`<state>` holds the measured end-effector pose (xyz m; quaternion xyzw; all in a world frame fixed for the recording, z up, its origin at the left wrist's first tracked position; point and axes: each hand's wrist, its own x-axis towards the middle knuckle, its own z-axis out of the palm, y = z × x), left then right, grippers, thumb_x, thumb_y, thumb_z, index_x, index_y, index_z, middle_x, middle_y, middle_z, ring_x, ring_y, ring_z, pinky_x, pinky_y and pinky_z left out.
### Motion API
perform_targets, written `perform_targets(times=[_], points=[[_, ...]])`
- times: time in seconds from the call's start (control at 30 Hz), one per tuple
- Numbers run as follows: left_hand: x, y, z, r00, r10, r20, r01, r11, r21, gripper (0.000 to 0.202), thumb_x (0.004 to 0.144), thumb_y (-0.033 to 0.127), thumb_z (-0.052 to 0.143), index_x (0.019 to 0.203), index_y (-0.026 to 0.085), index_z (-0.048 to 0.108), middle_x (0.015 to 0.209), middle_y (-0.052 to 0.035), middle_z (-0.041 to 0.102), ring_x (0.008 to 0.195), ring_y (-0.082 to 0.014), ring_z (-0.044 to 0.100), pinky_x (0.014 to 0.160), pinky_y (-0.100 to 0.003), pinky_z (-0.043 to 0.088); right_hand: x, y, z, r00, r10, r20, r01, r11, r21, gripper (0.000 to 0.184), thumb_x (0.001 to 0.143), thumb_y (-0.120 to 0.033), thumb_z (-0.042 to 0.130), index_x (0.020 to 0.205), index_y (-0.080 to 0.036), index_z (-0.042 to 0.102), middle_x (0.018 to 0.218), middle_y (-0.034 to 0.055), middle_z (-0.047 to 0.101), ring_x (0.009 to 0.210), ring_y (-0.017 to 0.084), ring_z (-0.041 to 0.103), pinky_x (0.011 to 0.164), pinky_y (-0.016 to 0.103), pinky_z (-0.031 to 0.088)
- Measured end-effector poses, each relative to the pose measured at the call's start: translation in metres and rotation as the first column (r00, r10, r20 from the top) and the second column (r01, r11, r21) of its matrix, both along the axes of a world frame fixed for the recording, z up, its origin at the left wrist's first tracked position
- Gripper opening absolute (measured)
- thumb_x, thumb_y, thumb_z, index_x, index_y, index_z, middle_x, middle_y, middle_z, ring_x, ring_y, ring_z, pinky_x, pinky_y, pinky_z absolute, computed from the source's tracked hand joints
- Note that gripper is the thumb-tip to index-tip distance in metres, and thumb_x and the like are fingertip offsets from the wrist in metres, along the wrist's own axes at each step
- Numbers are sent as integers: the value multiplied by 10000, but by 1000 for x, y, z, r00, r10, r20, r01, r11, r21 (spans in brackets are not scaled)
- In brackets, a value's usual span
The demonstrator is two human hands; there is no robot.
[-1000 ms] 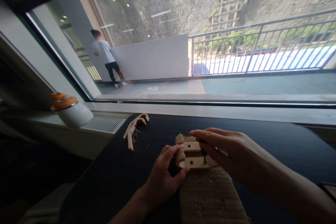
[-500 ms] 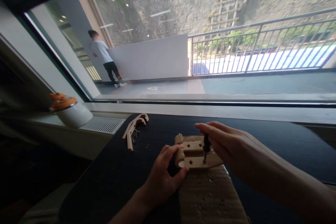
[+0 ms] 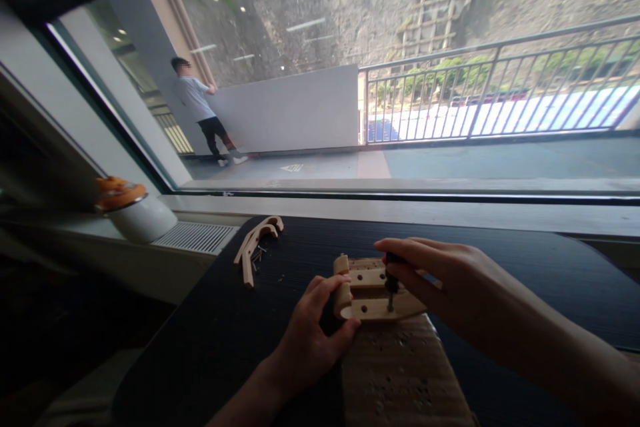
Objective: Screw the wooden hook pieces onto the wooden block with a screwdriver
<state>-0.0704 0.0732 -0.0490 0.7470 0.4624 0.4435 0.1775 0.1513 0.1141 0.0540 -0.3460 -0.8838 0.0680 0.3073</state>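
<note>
My left hand is closed around the rounded left end of a light wooden assembly, thumb at the near side and fingers on top. Two parallel wooden bars with round holes make up its visible part. In my right hand is a short screwdriver with a dark handle. It stands nearly upright, its tip down at a hole in the nearer bar. Whether a screw sits under the tip is too small to tell. Beneath the assembly lies a pitted brown board. My right hand hides the assembly's right end.
Two curved wooden pieces lie at the dark table's far left, beside several small screws. A white container with an orange lid stands on the sill by a vent grille. Beyond the window, a person leans at a wall.
My right hand has shifted and turned slightly about the screwdriver handle, its fingers now curled more around it. My left hand and the wooden assembly stay put. Outside, the person's arm and foot have moved.
</note>
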Motion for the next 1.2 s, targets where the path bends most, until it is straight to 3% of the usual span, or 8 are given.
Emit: perform_targets(times=[0.1, 0.3, 0.4, 0.53, 0.67, 0.9, 1.2], points=[[0, 1, 0, 1000, 3, 4, -3, 1000, 4, 486, 780, 159, 643, 1220, 258, 461, 1085, -36, 590, 1030, -197, 576, 943, -345, 458, 2, -1, 2, 996, -69, 55, 67, 997, 49, 261, 926, -293, 443, 1135, -253, 595, 1011, 18, 712, 806, 168, 682, 637, 258, 495], [0, 0, -1, 1000, -12, -1, 12, 1000, -16, 471, 795, 169, 630, 1224, 249, 450, 1077, -45, 588, 1037, -208, 575, 963, -374, 447, -3, -4, 5, 974, -207, 94, 202, 977, 64, 178, 914, -296, 443, 984, -224, 590, 705, -12, 674, 562, 149, 626, 478, 247, 388], [0, 0, -1, 1000, -9, -6, 9, 1000, -18, 470, 801, 171, 625, 1225, 246, 438, 1085, -51, 579, 1059, -213, 561, 980, -389, 435, -7, -5, 4, 989, -128, 69, 130, 991, -17, 179, 926, -254, 416, 1017, -227, 568, 834, 3, 682, 675, 148, 646, 553, 246, 439], [0, 0, 0, 1000, -12, -8, 12, 1000, -17, 483, 795, 156, 631, 1226, 246, 435, 1086, -46, 576, 1047, -202, 560, 980, -375, 436, -10, -8, 1, 998, 9, 67, -4, 997, -82, 287, 940, -212, 383, 1197, -259, 501, 1113, 30, 642, 889, 161, 645, 736, 277, 492], [0, -1, 2, 1000, -25, -3, 25, 1000, -15, 486, 798, 154, 629, 1233, 254, 436, 1086, -37, 576, 1032, -193, 565, 975, -360, 436, -9, -10, -1, 993, 88, 80, -79, 991, -108, 356, 943, -196, 386, 1280, -284, 463, 1197, 35, 618, 955, 169, 641, 787, 280, 501], [0, 0, 0, 1000, -17, -2, 17, 1000, -12, 511, 792, 150, 637, 1239, 278, 425, 1110, -21, 569, 1058, -185, 553, 980, -343, 426, -3, -3, -2, 996, 2, 87, 1, 999, -35, 348, 946, -235, 406, 1280, -246, 502, 1154, 58, 655, 921, 176, 661, 742, 272, 515], [-1, -1, -3, 1000, 14, 2, -14, 999, -51, 530, 803, 184, 642, 1265, 299, 410, 1142, -12, 570, 1051, -182, 562, 959, -324, 430, 0, 0, 2, 989, -103, 106, 101, 995, 21, 270, 925, -312, 448, 1143, -270, 602, 983, 8, 706, 774, 182, 678, 618, 286, 506]])
